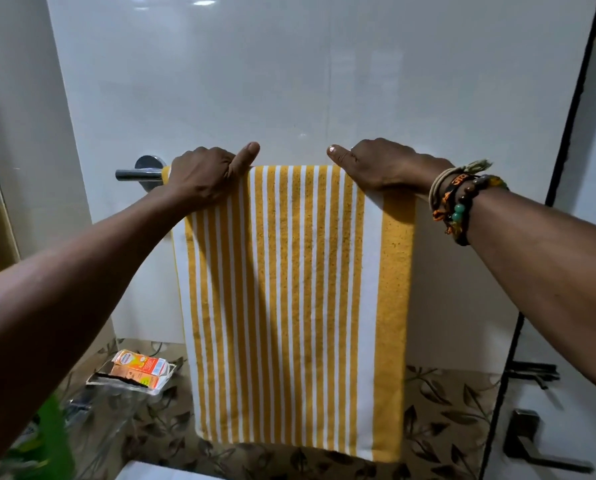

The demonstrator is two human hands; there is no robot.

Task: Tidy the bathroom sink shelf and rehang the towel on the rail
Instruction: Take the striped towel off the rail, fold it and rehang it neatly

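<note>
A yellow-and-white striped towel (296, 306) hangs over a chrome rail (138, 174) on the white tiled wall, falling straight down. My left hand (206, 174) grips the towel's top left corner on the rail, thumb sticking out. At the top right corner my right hand (383, 166) holds the towel's fold, with several bead and thread bracelets on that wrist. The rail is hidden under the towel except for its left end and round wall mount.
Below left, a glass shelf (95, 379) carries an orange box (140, 367). Something green and blurred (52, 434) sits at the lower left. A dark door handle (539, 448) is at the lower right, and patterned brown tiles run along the bottom.
</note>
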